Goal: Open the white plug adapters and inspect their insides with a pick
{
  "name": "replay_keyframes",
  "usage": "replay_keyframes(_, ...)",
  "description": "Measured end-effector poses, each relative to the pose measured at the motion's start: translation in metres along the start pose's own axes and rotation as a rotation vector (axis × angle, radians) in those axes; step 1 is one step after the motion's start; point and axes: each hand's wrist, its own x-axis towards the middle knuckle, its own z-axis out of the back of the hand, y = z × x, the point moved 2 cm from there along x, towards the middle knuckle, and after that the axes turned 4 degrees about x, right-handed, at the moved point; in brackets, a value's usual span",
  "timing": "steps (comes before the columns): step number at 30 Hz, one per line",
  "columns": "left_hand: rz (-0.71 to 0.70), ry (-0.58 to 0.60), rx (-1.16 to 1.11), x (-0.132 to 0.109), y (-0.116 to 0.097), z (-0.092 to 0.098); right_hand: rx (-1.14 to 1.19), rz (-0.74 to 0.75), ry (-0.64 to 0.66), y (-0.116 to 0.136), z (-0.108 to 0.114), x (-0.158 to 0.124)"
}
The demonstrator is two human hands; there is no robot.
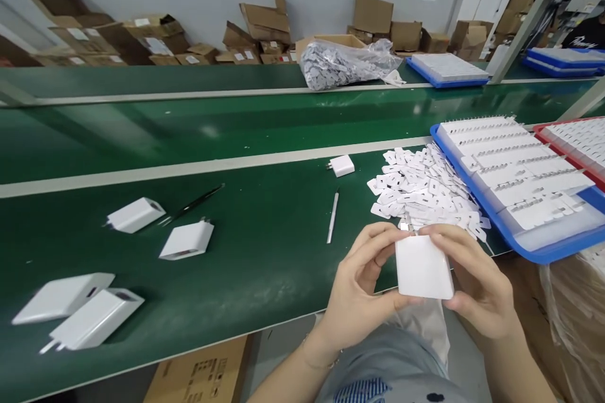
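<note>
A white plug-in charger point(424, 267) is held up in front of me, its metal prongs pointing away. My left hand point(366, 280) grips its left side between thumb and fingers. On the opposite side, my right hand point(477, 280) pinches it the same way. Just beyond my fingers lies a heap of small white plastic plates point(420, 186) with slots in them. A slim white pen-like tool point(333, 217) rests left of the heap. Another white charger point(341, 165) sits farther back on the green bench point(265, 264).
Several white chargers point(188, 240) and black tweezers point(196, 203) lie at the left. A blue tray point(534, 255) of charger bodies stands at right, beside a red tray point(543, 132). Across the bench are a plastic bag of small parts point(335, 66), another blue tray point(444, 83) and cardboard boxes point(267, 25).
</note>
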Motion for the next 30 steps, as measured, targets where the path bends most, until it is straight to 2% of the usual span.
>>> replay_keyframes(4,0.035,0.014,-0.036,-0.003,-0.008,0.002,-0.080,0.163,-0.003,0.004,-0.008,0.006)
replay_keyframes(10,0.051,-0.091,-0.120,-0.004,-0.005,-0.002,-0.181,0.189,-0.138,-0.004,-0.026,0.011)
replay_keyframes(14,0.083,-0.210,-0.135,-0.002,0.007,0.001,-0.162,0.124,-0.126,-0.011,-0.031,0.015)
replay_keyframes(17,0.211,-0.238,-0.202,0.000,0.015,0.006,-0.148,-0.019,-0.070,-0.021,-0.025,0.015)
replay_keyframes(21,0.406,-0.200,-0.368,0.004,0.020,0.009,-0.080,-0.232,-0.082,-0.039,-0.010,0.007)
replay_keyframes(24,0.464,-0.098,-0.454,0.009,0.023,-0.001,0.003,-0.297,-0.118,-0.052,-0.011,-0.003)
replay_keyframes(27,0.494,-0.004,-0.460,0.011,0.032,-0.012,-0.033,-0.274,-0.246,-0.062,-0.007,-0.018)
replay_keyframes(29,0.526,0.010,-0.417,0.008,0.038,-0.010,-0.157,-0.241,-0.434,-0.065,0.015,-0.032)
replay_keyframes(30,0.554,0.007,-0.364,0.006,0.040,-0.002,-0.233,-0.226,-0.546,-0.064,0.035,-0.039)
